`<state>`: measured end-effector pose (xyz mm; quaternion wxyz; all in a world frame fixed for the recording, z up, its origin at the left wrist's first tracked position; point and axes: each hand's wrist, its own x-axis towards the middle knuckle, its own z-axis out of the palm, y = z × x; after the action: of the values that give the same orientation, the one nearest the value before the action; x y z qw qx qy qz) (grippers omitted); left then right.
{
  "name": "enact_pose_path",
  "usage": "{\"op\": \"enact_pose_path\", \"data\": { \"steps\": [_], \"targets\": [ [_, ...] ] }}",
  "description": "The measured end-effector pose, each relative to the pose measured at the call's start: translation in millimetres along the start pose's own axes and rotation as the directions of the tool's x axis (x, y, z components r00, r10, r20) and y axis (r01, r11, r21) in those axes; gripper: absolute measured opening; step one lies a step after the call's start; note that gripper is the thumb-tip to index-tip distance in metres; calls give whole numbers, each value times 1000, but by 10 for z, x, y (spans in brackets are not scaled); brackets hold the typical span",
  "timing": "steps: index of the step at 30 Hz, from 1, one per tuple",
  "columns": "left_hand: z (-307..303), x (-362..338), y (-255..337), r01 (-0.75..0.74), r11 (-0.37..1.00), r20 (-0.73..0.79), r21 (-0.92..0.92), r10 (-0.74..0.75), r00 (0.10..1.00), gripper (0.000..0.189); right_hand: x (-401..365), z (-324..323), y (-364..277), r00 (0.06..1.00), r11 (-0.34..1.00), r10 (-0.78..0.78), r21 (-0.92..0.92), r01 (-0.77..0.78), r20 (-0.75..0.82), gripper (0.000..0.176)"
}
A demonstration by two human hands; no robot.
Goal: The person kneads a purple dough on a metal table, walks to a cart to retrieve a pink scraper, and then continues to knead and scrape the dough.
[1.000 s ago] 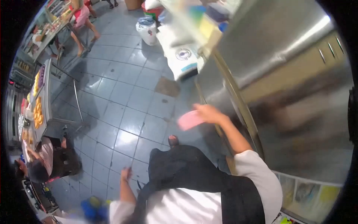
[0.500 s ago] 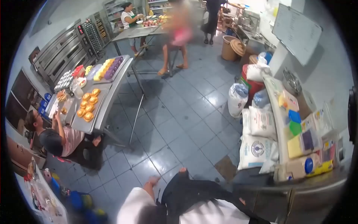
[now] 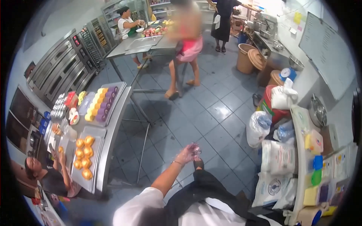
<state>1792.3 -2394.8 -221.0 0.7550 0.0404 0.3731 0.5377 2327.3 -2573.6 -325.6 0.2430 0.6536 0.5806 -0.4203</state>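
My left hand (image 3: 185, 154) reaches out in front of me, low in the middle of the head view, above the tiled floor and my dark shoe (image 3: 198, 163). Shiny clear plastic covers it, like a thin disposable glove. Its fingers look curled; whether anything lies inside them is too small to make out. It touches no table or shelf. My right hand is out of sight. Nearest on the left is a steel table (image 3: 108, 150) with a tray (image 3: 100, 136) of golden buns (image 3: 84, 152) and a tray of yellow and purple rolls (image 3: 102, 104).
A seated person (image 3: 56, 177) works at the table's left side. Another person (image 3: 186, 41) walks by a second table (image 3: 126, 52); two more stand farther back. White sacks (image 3: 277, 158) and a loaded shelf (image 3: 299, 150) line the right. Ovens (image 3: 60, 67) stand at back left.
My left hand and forearm have come up and forward into view. The camera has moved forward and tilted. The walking person has shifted a little, and the buns' table looks closer.
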Motion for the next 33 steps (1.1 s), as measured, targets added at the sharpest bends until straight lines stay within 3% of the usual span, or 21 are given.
{"op": "enact_pose_path", "data": {
  "steps": [1, 3, 6, 7, 8, 9, 10, 12, 13, 17, 19, 20, 23, 24, 26, 27, 28, 29, 30, 32, 33],
  "targets": [
    [-30, 80, 174, 11, 1000, -18, -14, -11, 1000, 34, 204, -235, -248, 999, 999, -35, -34, 35, -3, 25],
    [-134, 196, 663, -143, 954, 59, -265, 164, 985, 34, 653, -911, -983, 988, 984, -144, -117, 136, -59, 26],
    [-130, 288, 1651, -319, 788, 22, -526, 387, 922, 35, 1149, -2284, -2752, 911, 931, -343, -211, 297, -231, 27],
    [-70, 263, 1983, -387, 759, -64, -523, 418, 906, 37, 1612, -2622, -3211, 832, 870, -468, -323, 373, -300, 27],
    [-49, 214, 2296, -454, 729, -149, -512, 445, 883, 38, 1730, -3069, -3889, 831, 897, -441, -212, 389, -338, 30],
    [-80, 176, 2593, -470, 704, -119, -532, 488, 865, 39, 2012, -3428, -4410, 730, 794, -607, -294, 533, -315, 31],
    [-173, 196, 2885, -484, 681, -88, -549, 529, 844, 40, 2042, -3766, -5078, 590, 717, -691, -299, 629, -417, 28],
    [-479, 394, 3486, -504, 674, -93, -541, 547, 832, 41, 2192, -4272, -6261, 592, 729, -682, -335, 596, -430, 35],
    [-654, 452, 3703, -520, 672, -112, -527, 552, 826, 42, 2122, -4489, -6804, 549, 678, -726, -296, 673, -414, 38],
    [-1155, 598, 4703, -554, 635, -135, -539, 584, 801, 42, 2296, -4505, -8420, 326, 444, -881, -364, 819, -343, 31],
    [-1270, 649, 5103, -571, 593, -157, -567, 603, 782, 42, 2507, -4415, -9011, 266, 320, -947, -447, 835, -181, 27],
    [-1313, 748, 5422, -562, 600, -120, -570, 616, 779, 41, 2492, -4552, -9375, 252, 308, -951, -459, 833, -181, 27],
    [-1411, 773, 6046, -542, 613, -105, -575, 601, 792, 40, 2009, -4643, -10035, 451, 428, -890, -217, 877, 69, 27],
    [-1331, 739, 6345, -556, 605, -67, -570, 640, 766, 41, 1988, -4574, -10213, 454, 428, -884, -199, 882, 111, 27],
    [-1232, 657, 6829, -595, 565, -72, -571, 688, 722, 41, 2113, -4584, -10668, 437, 477, -878, 290, 830, 194, 28],
    [-1183, 620, 7065, -683, 459, -98, -568, 786, 610, 42, 2256, -4515, -10950, 434, 487, -871, 294, 822, 229, 28],
    [-1186, 612, 7246, -749, 351, -110, -562, 865, 489, 42, 2433, -4463, -11175, 330, 403, -891, 211, 890, 312, 30],
    [-1259, 623, 7380, -749, 344, -130, -566, 860, 493, 42, 2602, -4446, -11352, 231, 305, -888, 135, 943, 398, 31],
    [-1363, 636, 7544, -819, 268, -213, -508, 882, 421, 42, 2693, -4451, -11523, 136, 194, -868, 74, 978, 478, 33],
    [-1549, 616, 7978, -907, 212, -254, -364, 914, 316, 44, 2807, -4334, -12085, 272, -77, -576, -382, 921, 771, 42],
    [-1622, 591, 8127, -920, 236, -208, -311, 928, 309, 44, 2899, -4225, -12294, 110, -87, -692, -234, 968, 713, 42]
  ]
}}
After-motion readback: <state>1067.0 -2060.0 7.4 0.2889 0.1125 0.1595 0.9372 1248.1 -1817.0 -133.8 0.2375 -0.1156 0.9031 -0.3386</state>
